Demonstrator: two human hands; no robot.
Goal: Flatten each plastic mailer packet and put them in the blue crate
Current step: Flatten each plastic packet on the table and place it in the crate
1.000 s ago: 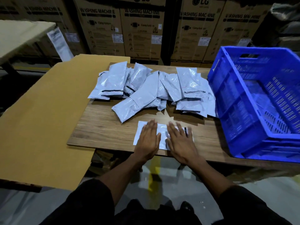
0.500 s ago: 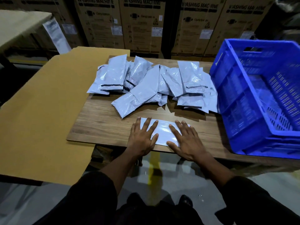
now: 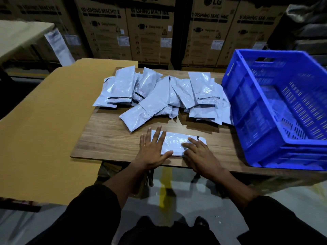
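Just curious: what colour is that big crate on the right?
Bright blue; the crate shows clearly in the head view.

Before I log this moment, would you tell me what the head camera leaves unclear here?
- Packet under both palms: its ends are covered by the left hand and right hand.
- Pile of packets: overlapping, so no exact count.
- Blue crate: its right side is cut off by the frame edge.
- Carton labels: print too small and blurred to read.

Tall brown cardboard washing-machine boxes point(image 3: 150, 32) line the dim far wall; a grey concrete floor with a yellow stripe point(image 3: 165, 188) lies near.
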